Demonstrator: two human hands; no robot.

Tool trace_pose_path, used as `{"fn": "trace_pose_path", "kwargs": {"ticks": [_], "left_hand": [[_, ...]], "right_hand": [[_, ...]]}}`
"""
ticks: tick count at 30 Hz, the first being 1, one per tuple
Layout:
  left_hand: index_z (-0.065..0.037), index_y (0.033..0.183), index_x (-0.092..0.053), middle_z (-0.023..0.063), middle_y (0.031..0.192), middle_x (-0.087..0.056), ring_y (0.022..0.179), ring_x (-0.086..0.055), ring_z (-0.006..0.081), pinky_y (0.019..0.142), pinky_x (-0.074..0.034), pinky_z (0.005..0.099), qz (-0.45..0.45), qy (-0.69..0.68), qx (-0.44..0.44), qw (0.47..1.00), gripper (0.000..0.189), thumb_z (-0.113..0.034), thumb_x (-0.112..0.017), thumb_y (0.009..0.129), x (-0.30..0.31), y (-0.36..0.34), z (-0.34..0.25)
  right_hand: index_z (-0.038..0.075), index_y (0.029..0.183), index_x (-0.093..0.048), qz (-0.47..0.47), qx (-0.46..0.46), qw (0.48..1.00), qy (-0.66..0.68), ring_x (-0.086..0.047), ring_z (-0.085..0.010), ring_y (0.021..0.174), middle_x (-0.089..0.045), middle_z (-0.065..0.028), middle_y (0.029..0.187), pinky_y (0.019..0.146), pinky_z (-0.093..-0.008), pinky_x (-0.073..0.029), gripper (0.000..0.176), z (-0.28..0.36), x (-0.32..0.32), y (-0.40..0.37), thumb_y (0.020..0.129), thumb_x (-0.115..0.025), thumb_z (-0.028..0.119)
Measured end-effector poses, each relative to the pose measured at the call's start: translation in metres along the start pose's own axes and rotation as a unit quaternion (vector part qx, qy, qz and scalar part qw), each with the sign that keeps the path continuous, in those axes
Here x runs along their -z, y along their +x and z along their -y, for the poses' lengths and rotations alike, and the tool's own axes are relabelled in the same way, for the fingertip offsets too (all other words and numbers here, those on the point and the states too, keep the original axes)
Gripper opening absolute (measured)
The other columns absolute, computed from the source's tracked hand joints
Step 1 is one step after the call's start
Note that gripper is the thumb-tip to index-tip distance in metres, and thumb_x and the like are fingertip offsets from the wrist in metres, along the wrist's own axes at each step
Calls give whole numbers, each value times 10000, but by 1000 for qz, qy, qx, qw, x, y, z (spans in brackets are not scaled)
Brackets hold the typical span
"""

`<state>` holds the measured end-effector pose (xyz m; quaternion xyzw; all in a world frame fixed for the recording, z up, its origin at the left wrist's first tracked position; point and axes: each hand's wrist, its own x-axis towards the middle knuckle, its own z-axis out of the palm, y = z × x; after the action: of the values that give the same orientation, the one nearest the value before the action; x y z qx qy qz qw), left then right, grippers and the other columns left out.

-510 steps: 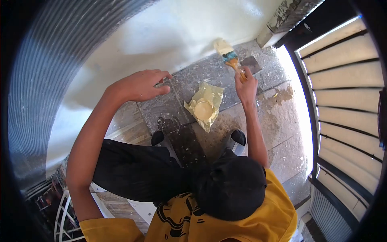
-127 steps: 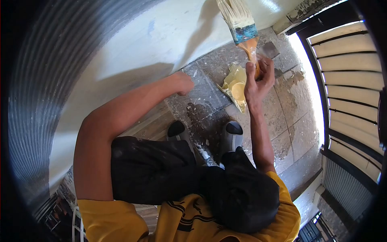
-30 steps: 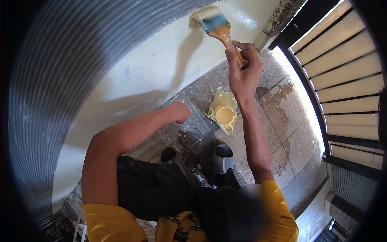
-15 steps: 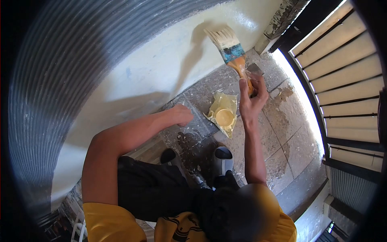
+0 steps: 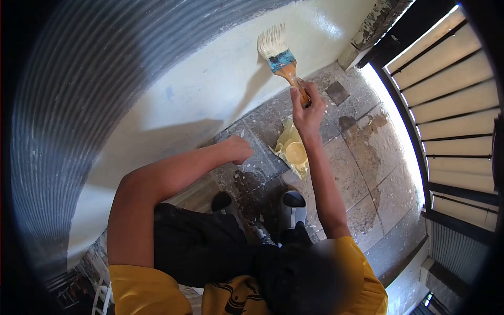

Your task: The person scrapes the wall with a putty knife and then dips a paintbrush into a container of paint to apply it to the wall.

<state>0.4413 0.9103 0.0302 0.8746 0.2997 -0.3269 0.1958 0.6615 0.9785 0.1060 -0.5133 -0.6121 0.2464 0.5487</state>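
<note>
In the head view my right hand (image 5: 308, 112) grips the wooden handle of a wide paintbrush (image 5: 282, 67). Its blue-smeared ferrule leads up to cream, paint-coated bristles, which overlap the pale low wall (image 5: 210, 94). Below that hand, a round container of cream paint (image 5: 296, 153) sits on a crumpled yellowish sheet (image 5: 286, 137) on the floor, partly behind my right forearm. My left hand (image 5: 239, 149) is curled into a fist left of the container, with nothing showing in it.
Corrugated metal sheeting (image 5: 100, 89) rises above the pale wall. A dark-framed barred gate (image 5: 446, 121) stands at the right. Paint-spotted floor tiles (image 5: 362, 173) lie around my shoes (image 5: 292, 207), and a small dark square (image 5: 337, 93) lies near the wall's far end.
My right hand has moved left and slightly up with the paintbrush, bringing the bristles farther along the wall. My left hand has hardly moved.
</note>
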Motion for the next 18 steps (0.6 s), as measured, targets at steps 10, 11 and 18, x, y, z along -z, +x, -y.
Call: {"fn": "trace_pose_path", "kwargs": {"ticks": [10, 11, 18], "left_hand": [[-50, 823, -738, 173, 902, -729, 890, -711, 349, 735, -573, 462, 32, 17, -4, 999, 138, -102, -638, 743, -16, 4, 9], [-50, 823, -738, 173, 902, -729, 890, -711, 349, 735, -573, 462, 33, 18, -7, 999, 138, -102, -638, 743, -9, 5, 6], [-66, 904, -762, 153, 1004, -738, 971, -713, 314, 786, -577, 436, 71, 19, 8, 997, 176, -102, -662, 764, 16, 17, -8]], "right_hand": [[4, 1014, -642, 97, -50, 992, -69, -683, -432, 759, -674, -248, 775, 657, -472, -523, 194, -77, -7, -41, 899, -666, 158], [11, 1041, -642, 128, -61, 985, -101, -671, -448, 775, -672, -261, 794, 670, -494, -521, 211, -81, -6, -43, 900, -657, 168], [19, 1144, -647, 176, -147, 954, -195, -661, -469, 842, -673, -288, 855, 754, -539, -524, 310, -72, 1, -42, 875, -626, 170]]}}
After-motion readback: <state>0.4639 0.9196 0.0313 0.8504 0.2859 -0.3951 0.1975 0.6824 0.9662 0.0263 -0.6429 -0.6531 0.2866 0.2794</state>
